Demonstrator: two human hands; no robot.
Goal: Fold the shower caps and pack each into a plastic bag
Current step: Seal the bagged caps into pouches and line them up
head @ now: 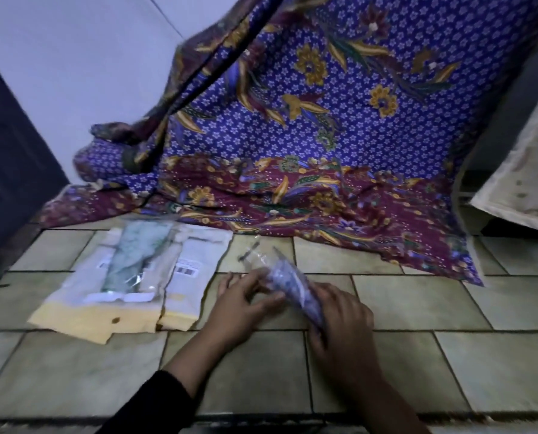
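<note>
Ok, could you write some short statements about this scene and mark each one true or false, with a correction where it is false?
1. The right hand grips the rolled purple shower cap. True.
2. The left hand rests on the batik cloth. False: it holds the same cap, above the tiled floor.
3. A greenish packed cap lies on the white and yellow envelope. True.
4. The envelope lies right of the hands. False: it lies to their left.
</note>
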